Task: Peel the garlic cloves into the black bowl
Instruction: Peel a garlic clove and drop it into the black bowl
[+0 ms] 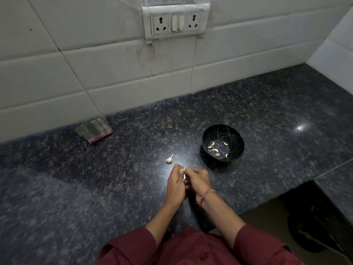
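Note:
My left hand (175,185) and my right hand (197,180) meet over the dark granite counter (95,188), fingertips together. Between them they pinch a small pale garlic clove (183,170), mostly hidden by the fingers. A bit of whitish skin shows just below it. The black bowl (232,132) stands up and to the right of my hands, with several peeled cloves (215,150) lying on its bottom. A small garlic piece with a stalk (169,159) lies on the counter just beyond my left hand.
A folded striped cloth (93,130) lies against the tiled wall at the back left. A socket and switch plate (176,22) is on the wall above. The counter's edge drops off at the right front (286,196).

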